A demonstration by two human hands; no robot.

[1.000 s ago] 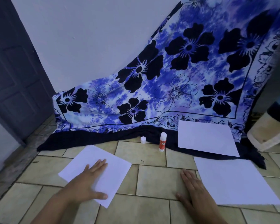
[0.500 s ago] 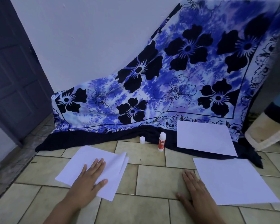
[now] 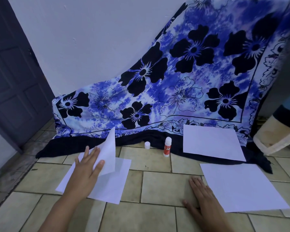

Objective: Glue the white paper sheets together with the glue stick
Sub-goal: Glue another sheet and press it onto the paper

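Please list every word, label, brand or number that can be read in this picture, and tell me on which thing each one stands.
Glue stick, red label: white lettering, too small and blurred to read.
Small white cap: no text.
Lifted white sheet, flat sheet under it, sheet on the cloth, right-side sheet: all blank.
Floral cloth: flower patterns only, no words.
So no text is readable here.

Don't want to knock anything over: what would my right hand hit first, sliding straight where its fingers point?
The right hand points ahead and slightly left over bare tile, so likely the cloth's dark hem first, just right of the glue stick; a close call, since depth is unclear.
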